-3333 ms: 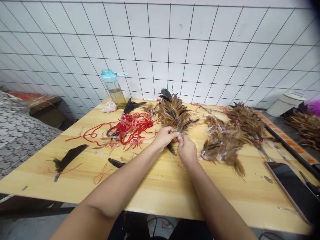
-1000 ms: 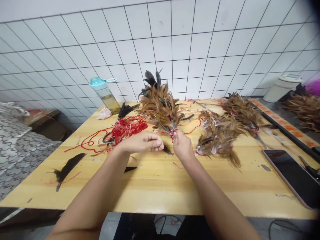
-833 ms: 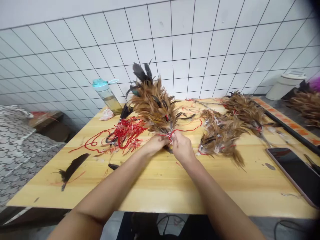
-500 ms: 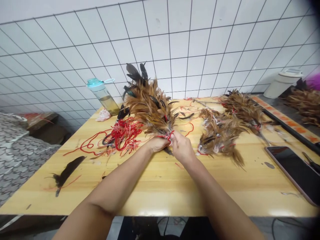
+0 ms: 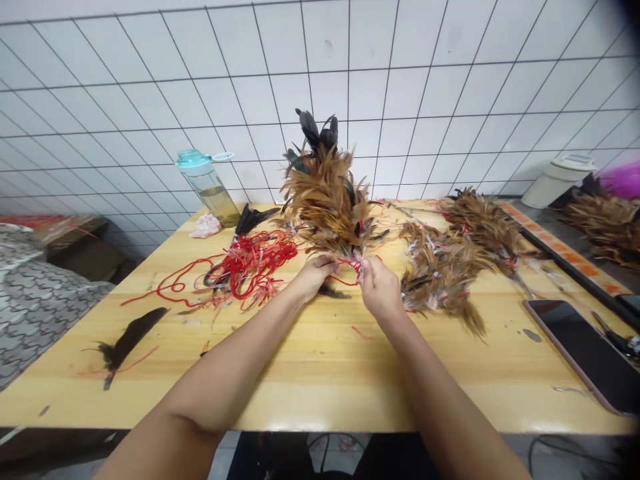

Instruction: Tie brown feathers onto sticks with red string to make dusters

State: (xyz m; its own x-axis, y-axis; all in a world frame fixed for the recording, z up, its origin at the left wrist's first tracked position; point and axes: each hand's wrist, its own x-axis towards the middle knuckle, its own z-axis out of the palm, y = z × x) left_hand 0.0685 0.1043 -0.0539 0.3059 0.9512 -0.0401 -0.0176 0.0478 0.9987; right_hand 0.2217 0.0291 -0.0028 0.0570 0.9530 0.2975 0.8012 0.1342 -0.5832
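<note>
A bushy feather duster [image 5: 327,197] of brown feathers, with black ones at its tip, stands up from my right hand [image 5: 381,288]. That hand is closed around its bound lower end, where red cord is wound. My left hand [image 5: 316,277] pinches a red cord [image 5: 345,262] that stretches across to the binding. Below my left fingers a dark feather [image 5: 334,292] lies on the wooden table [image 5: 320,373]. Left of the hands is a tangled heap of red cord [image 5: 260,260].
Tied feather bunches [image 5: 445,267] lie to the right, near a phone [image 5: 580,347]. A water bottle [image 5: 213,190] stands at the back left by the tiled wall. One black feather [image 5: 127,343] rests at the left. A white container [image 5: 557,180] leans in view at the far right.
My hands have moved apart, the left one drawing the red cord out to the left. The duster is now more upright and sits further right in view.
</note>
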